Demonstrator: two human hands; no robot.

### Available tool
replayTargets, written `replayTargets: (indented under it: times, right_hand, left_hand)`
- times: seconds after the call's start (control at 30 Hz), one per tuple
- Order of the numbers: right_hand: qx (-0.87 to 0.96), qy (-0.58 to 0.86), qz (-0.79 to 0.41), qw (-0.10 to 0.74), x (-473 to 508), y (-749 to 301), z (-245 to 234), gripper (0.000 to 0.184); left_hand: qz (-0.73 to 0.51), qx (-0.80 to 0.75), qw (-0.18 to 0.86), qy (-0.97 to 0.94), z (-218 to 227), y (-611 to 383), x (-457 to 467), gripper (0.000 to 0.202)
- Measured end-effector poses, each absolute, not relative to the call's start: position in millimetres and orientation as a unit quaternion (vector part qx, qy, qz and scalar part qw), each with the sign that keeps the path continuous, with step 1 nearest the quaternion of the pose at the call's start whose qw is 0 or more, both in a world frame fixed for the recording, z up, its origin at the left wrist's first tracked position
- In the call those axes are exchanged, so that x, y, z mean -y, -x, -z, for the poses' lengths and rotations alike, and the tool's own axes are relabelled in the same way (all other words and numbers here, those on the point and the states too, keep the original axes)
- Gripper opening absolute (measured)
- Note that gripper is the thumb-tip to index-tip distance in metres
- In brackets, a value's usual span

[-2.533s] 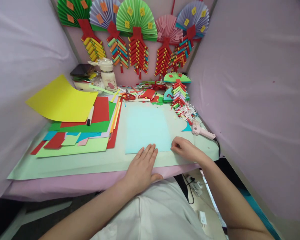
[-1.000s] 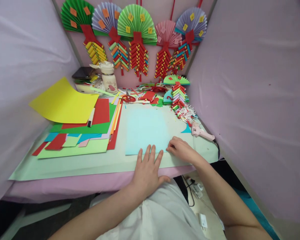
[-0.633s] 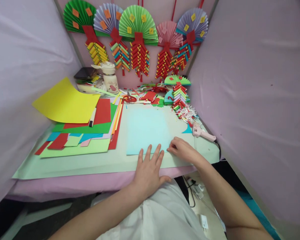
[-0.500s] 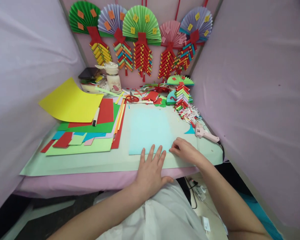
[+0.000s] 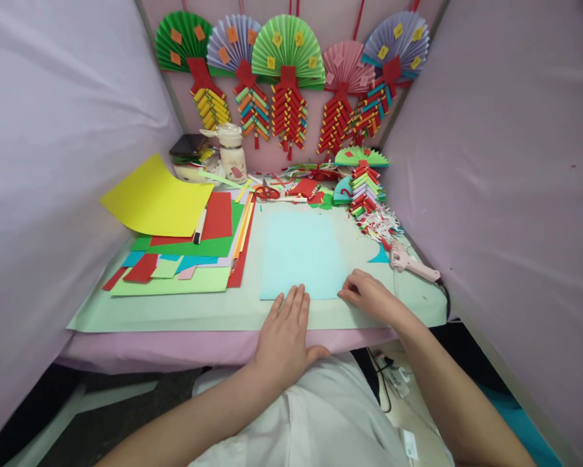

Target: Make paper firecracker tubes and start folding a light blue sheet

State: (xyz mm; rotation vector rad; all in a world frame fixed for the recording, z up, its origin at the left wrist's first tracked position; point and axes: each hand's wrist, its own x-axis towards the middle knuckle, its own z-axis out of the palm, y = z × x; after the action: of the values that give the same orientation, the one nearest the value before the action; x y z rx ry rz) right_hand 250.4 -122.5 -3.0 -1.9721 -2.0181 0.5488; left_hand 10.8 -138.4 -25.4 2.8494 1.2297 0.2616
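Observation:
A light blue sheet of paper lies flat on the pale green table cover. Along its near edge rests my left hand, palm down, fingers stretched out and close together, thumb out to the side. My right hand is at the sheet's near right corner. Its fingers are curled in, thumb and fingertips closed at the corner, which they partly hide. A pink glue gun lies to the right of the sheet, with a blue paper scrap beside it.
Left stands a stack of coloured paper with a yellow sheet and a marker on top. Behind are red-handled scissors, a bottle, shredded paper and a fan ornament. Several fan ornaments hang at the back.
The view has shifted slightly. My left hand has slid a little left along the sheet's near edge, its spread fingers drawing together. My right hand stays at the corner.

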Motion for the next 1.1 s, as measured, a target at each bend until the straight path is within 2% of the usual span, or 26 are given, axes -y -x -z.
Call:
replayTargets:
  times: [0.23,0.83,1.0,1.1]
  right_hand:
    - [0.690,0.683,-0.198,0.135,123.6,-249.6,1.4,0.018]
    - [0.689,0.680,-0.205,0.143,124.1,-250.4,1.3,0.018]
    - [0.694,0.676,-0.204,0.145,123.0,-252.0,2.2,0.018]
    - [0.695,0.674,-0.201,0.148,122.7,-252.4,3.2,0.018]
  left_hand:
    - [-0.041,-0.436,0.014,-0.899,14.5,5.1,139.0,0.098]
    - [-0.062,-0.485,-0.065,-0.870,16.6,62.4,137.7,0.093]
    - [-0.114,-0.472,-0.080,-0.871,-3.6,53.8,137.9,0.087]
    - [-0.107,-0.383,-0.052,-0.916,-6.8,28.8,131.7,0.089]
